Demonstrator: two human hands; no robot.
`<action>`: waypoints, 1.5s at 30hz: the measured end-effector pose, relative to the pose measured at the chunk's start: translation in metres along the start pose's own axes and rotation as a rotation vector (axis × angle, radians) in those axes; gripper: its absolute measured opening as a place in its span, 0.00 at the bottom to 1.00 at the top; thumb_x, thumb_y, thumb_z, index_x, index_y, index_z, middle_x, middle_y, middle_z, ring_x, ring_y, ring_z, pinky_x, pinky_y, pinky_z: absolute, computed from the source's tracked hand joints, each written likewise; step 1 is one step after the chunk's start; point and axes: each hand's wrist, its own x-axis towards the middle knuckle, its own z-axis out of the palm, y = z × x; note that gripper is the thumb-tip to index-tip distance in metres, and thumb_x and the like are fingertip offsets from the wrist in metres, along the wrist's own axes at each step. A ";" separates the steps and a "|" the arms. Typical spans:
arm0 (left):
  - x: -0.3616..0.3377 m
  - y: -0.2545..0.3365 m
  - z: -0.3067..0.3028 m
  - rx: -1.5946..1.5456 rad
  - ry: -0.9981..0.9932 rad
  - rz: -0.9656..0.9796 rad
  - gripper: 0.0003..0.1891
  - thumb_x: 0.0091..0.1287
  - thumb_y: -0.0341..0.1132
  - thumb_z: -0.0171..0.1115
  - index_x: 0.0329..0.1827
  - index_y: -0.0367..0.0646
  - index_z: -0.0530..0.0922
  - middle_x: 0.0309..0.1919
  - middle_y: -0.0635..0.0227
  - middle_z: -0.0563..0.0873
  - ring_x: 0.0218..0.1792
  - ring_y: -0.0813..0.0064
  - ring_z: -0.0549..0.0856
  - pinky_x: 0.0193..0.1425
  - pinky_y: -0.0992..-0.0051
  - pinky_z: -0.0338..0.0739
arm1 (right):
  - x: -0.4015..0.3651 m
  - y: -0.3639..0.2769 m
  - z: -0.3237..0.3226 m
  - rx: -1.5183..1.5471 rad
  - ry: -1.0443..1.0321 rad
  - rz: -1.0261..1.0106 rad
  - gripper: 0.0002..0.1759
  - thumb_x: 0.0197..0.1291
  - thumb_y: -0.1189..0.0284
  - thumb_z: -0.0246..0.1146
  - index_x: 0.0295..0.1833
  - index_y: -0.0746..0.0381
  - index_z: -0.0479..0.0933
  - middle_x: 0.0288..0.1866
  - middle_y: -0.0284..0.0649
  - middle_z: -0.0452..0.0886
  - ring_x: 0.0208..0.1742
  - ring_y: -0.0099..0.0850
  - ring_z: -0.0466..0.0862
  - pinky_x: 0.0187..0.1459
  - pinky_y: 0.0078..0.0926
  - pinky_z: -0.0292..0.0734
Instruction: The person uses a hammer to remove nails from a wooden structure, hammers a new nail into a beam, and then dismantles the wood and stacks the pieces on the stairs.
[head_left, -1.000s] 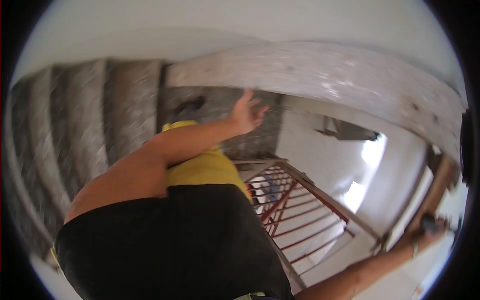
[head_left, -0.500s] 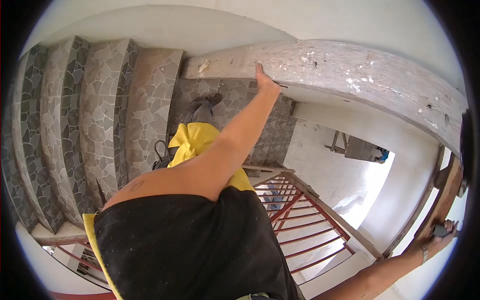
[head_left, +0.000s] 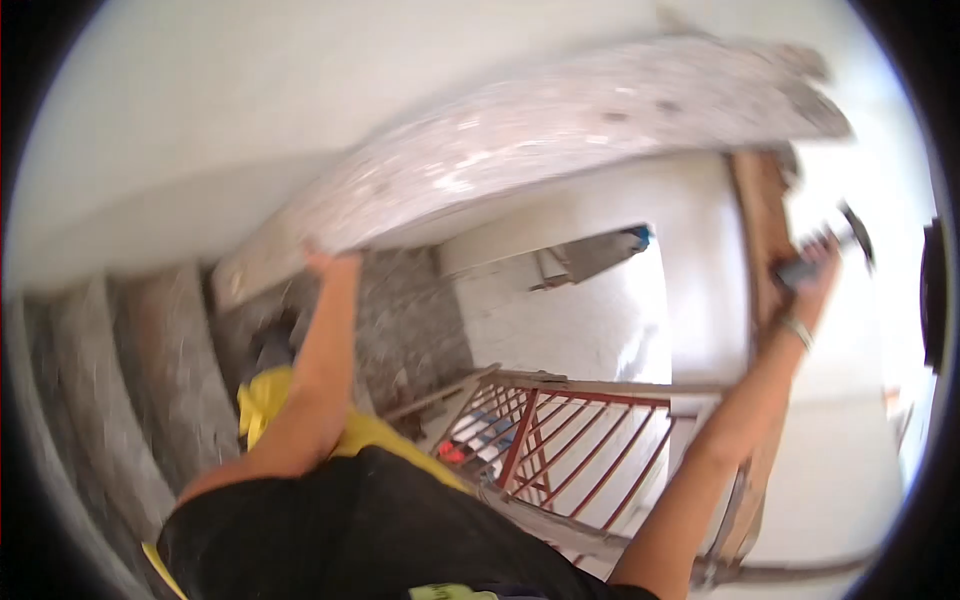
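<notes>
A long weathered wooden plank (head_left: 560, 120) with white paint spots slants across the upper view. My left hand (head_left: 332, 262) grips its lower edge near the left end; the fingers behind it are hidden and the image is smeared. In my right hand (head_left: 822, 268) is a hammer (head_left: 857, 238), held by its dark handle, with the curved metal head pointing away to the right. This hand is beside an upright wooden post (head_left: 762, 215), under the plank's jagged right end. A bracelet circles my right wrist.
Stone-patterned stairs (head_left: 150, 370) run along the left. A red metal railing (head_left: 590, 450) with a wooden top rail stands below the plank, and a lower floor shows through it. A pale wall (head_left: 220, 130) rises behind. A wooden bench-like object (head_left: 590, 258) lies below.
The view has swung, so the plank's right end now shows. My right hand has come up with the hammer, whose head is now visible. My left hand stays on the plank.
</notes>
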 end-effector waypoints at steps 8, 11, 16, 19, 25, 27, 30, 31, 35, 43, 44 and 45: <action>0.058 0.004 -0.001 0.111 -0.109 0.165 0.37 0.73 0.61 0.38 0.80 0.51 0.64 0.77 0.62 0.69 0.77 0.50 0.66 0.77 0.39 0.57 | -0.066 -0.026 0.064 0.275 -0.074 0.090 0.13 0.70 0.67 0.62 0.33 0.57 0.68 0.18 0.26 0.64 0.16 0.20 0.66 0.20 0.23 0.67; 0.074 -0.001 -0.015 0.104 -0.123 0.146 0.36 0.72 0.60 0.39 0.79 0.52 0.66 0.77 0.64 0.70 0.76 0.52 0.68 0.77 0.44 0.60 | -0.067 -0.026 0.061 0.274 -0.073 0.084 0.13 0.70 0.67 0.62 0.33 0.57 0.68 0.18 0.26 0.63 0.16 0.20 0.66 0.20 0.22 0.67; 0.101 0.018 -0.036 0.311 0.114 0.057 0.35 0.68 0.64 0.43 0.73 0.56 0.72 0.69 0.68 0.77 0.64 0.63 0.77 0.59 0.58 0.71 | -0.074 -0.023 0.061 0.260 -0.078 0.025 0.13 0.70 0.67 0.63 0.33 0.56 0.67 0.20 0.27 0.65 0.17 0.21 0.67 0.21 0.23 0.67; 0.072 0.021 -0.031 0.498 0.228 0.070 0.35 0.66 0.69 0.44 0.65 0.57 0.77 0.58 0.68 0.84 0.45 0.71 0.81 0.44 0.67 0.70 | -0.079 -0.025 0.065 0.251 -0.028 0.012 0.12 0.69 0.68 0.64 0.35 0.58 0.70 0.22 0.29 0.67 0.18 0.22 0.69 0.21 0.26 0.70; -0.056 0.025 -0.055 0.959 0.110 -0.755 0.38 0.72 0.72 0.45 0.57 0.44 0.80 0.38 0.63 0.83 0.23 0.74 0.70 0.24 0.74 0.61 | -0.089 -0.026 0.070 0.257 0.049 -0.014 0.11 0.67 0.68 0.65 0.35 0.61 0.73 0.22 0.30 0.71 0.19 0.23 0.72 0.22 0.27 0.73; -0.092 -0.003 -0.023 1.267 -0.150 -0.947 0.27 0.78 0.58 0.49 0.57 0.44 0.81 0.34 0.69 0.81 0.22 0.78 0.67 0.22 0.78 0.59 | -0.096 -0.027 0.074 0.247 0.073 -0.037 0.13 0.67 0.65 0.67 0.35 0.58 0.72 0.21 0.27 0.69 0.18 0.20 0.70 0.21 0.24 0.72; -0.160 -0.075 0.079 1.462 -0.721 -0.822 0.18 0.77 0.46 0.56 0.59 0.44 0.82 0.31 0.76 0.76 0.23 0.83 0.66 0.23 0.82 0.57 | -0.097 -0.027 0.075 0.209 0.101 -0.053 0.13 0.66 0.65 0.67 0.34 0.58 0.72 0.21 0.27 0.70 0.18 0.20 0.70 0.21 0.24 0.72; -0.172 -0.100 0.112 1.475 -0.911 -0.804 0.17 0.76 0.45 0.57 0.59 0.45 0.82 0.31 0.77 0.75 0.24 0.84 0.65 0.24 0.82 0.58 | -0.098 -0.028 0.076 0.191 0.114 -0.045 0.13 0.67 0.65 0.67 0.34 0.57 0.72 0.21 0.27 0.69 0.18 0.20 0.70 0.21 0.24 0.71; -0.238 -0.197 0.247 1.347 -1.387 -0.616 0.28 0.69 0.37 0.67 0.72 0.44 0.73 0.39 0.74 0.76 0.31 0.86 0.69 0.30 0.83 0.62 | -0.102 -0.031 0.082 0.146 0.143 -0.038 0.14 0.68 0.63 0.66 0.32 0.55 0.71 0.19 0.26 0.67 0.17 0.20 0.68 0.21 0.24 0.68; -0.219 -0.361 0.367 1.015 -1.235 -0.889 0.26 0.54 0.57 0.80 0.41 0.52 0.76 0.35 0.78 0.70 0.28 0.85 0.64 0.25 0.84 0.57 | -0.110 -0.033 0.100 0.024 0.295 -0.077 0.16 0.67 0.64 0.65 0.30 0.59 0.71 0.17 0.31 0.67 0.15 0.25 0.67 0.17 0.28 0.67; -0.222 -0.371 0.369 1.028 -1.191 -0.881 0.25 0.54 0.57 0.80 0.40 0.52 0.76 0.34 0.79 0.69 0.27 0.85 0.63 0.25 0.83 0.57 | -0.111 -0.035 0.102 -0.010 0.320 -0.093 0.16 0.67 0.64 0.64 0.29 0.59 0.71 0.17 0.32 0.68 0.15 0.25 0.67 0.17 0.28 0.68; -0.228 -0.374 0.366 1.040 -1.141 -0.874 0.25 0.54 0.56 0.80 0.40 0.53 0.76 0.33 0.80 0.68 0.27 0.85 0.62 0.26 0.82 0.58 | -0.111 -0.036 0.105 -0.035 0.350 -0.101 0.16 0.67 0.64 0.64 0.29 0.59 0.70 0.17 0.32 0.68 0.14 0.25 0.67 0.17 0.28 0.68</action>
